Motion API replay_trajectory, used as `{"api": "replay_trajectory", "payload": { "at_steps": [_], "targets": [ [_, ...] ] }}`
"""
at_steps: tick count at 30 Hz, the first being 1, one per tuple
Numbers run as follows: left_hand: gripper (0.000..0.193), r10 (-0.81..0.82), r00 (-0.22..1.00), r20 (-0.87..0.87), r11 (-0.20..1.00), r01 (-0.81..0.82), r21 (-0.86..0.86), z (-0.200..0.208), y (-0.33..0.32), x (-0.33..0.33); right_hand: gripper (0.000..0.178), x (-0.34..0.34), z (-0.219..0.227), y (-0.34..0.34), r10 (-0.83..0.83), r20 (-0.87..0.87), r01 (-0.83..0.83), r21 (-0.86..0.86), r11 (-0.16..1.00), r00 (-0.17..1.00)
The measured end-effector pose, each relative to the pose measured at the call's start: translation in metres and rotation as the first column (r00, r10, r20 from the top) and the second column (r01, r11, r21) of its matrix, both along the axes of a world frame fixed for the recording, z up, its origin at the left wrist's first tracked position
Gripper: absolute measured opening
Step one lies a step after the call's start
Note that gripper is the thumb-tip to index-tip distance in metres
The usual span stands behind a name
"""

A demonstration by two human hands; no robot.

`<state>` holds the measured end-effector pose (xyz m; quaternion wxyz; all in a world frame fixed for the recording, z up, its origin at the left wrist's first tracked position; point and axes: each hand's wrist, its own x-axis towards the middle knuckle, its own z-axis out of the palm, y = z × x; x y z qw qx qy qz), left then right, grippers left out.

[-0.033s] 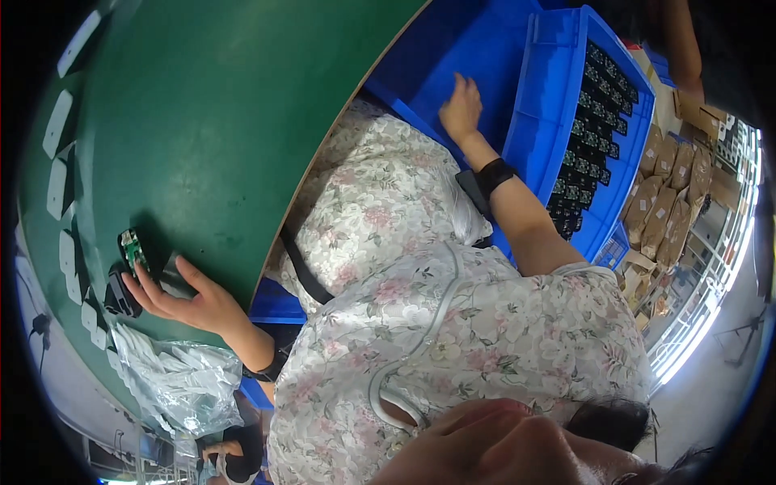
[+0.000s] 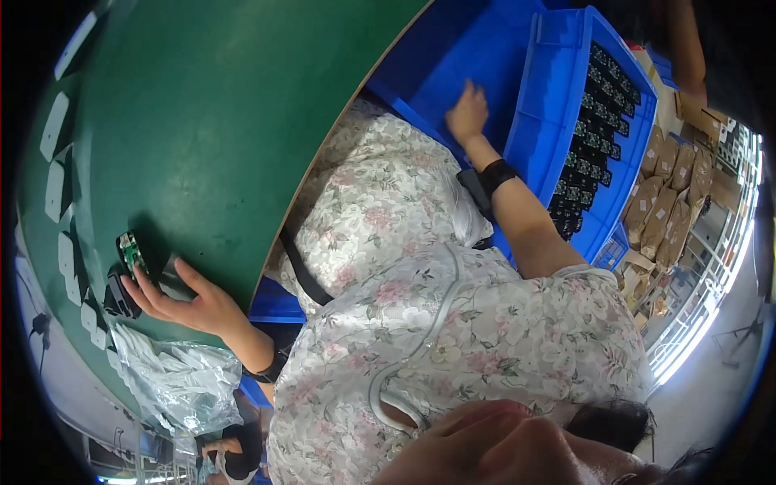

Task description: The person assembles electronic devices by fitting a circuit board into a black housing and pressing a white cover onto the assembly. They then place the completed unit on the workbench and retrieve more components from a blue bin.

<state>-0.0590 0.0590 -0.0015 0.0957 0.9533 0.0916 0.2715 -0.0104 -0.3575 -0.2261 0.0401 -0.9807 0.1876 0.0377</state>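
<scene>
Head view, looking down: a person in a floral garment sits at a green table. The left hand lies over the table, thumb spread wide from the fingers, whose tips meet the lower end of a small green circuit board. The board is on the table toward its left side, in what looks like a dark casing; a black part lies just below it, beside the fingers. White pieces line the table's left edge, and a clear plastic bag of pale items lies near the left wrist. The right hand is over a blue bin, loosely curled and blurred; whether it pinches anything cannot be told. Beside it, a blue crate holds rows of black parts with boards. Brown packages stand beyond.
</scene>
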Motion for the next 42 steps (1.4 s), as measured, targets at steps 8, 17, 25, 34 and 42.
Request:
{"api": "replay_trajectory", "payload": {
  "at_steps": [8,17,25,34,42],
  "targets": [
    [0.046,0.049,0.995,-0.084,0.990,-0.037,0.135,0.005,-0.002,-0.001,0.082,-0.076,-0.067,-0.087,-0.585,-0.498,0.638,-0.079,0.766,0.640],
    [0.048,0.087,0.979,-0.184,0.983,-0.054,0.175,0.015,-0.003,-0.003,0.048,-0.100,-0.072,-0.093,-0.285,-0.851,0.040,-0.299,0.953,0.442],
    [0.046,0.031,0.981,-0.192,0.998,-0.019,0.063,0.014,-0.005,0.004,0.032,-0.086,-0.015,-0.079,-0.033,-0.943,-0.134,-0.082,0.988,0.332],
    [0.046,-0.024,0.978,-0.205,1.000,0.023,-0.007,0.012,-0.007,0.003,0.030,-0.054,-0.045,-0.105,-0.491,-0.288,0.493,-0.072,0.867,0.822],
    [0.046,-0.054,0.976,-0.211,0.998,0.056,0.006,0.012,-0.005,0.006,0.030,-0.067,-0.064,-0.154,-0.568,-0.394,0.536,-0.199,0.821,0.723]
  ]
}}
